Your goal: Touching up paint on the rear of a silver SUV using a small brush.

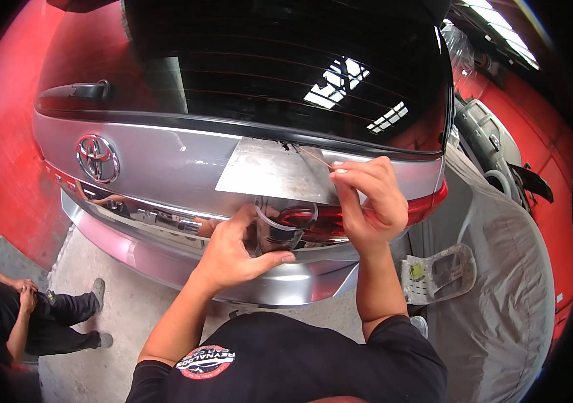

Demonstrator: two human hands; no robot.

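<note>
My left hand [232,254] is wrapped around a clear plastic cup [264,232] with dark contents, held in front of the car's rear. A thin stick [315,158] is pinched between the thumb and fingers of my right hand [374,201]. Its far end points at dark smudges on the upper edge of a silver-grey sheet [249,168]. That sheet rests against the silver tailgate [182,151], just under the rear window [253,80]. I cannot tell whether the stick's tip touches it.
The red tail light [427,201] and the silver bumper [286,285] are close to my hands. A person in dark clothes [14,309] stands at the left. At the right are a grey-covered vehicle [495,262] and a plastic chair [458,269].
</note>
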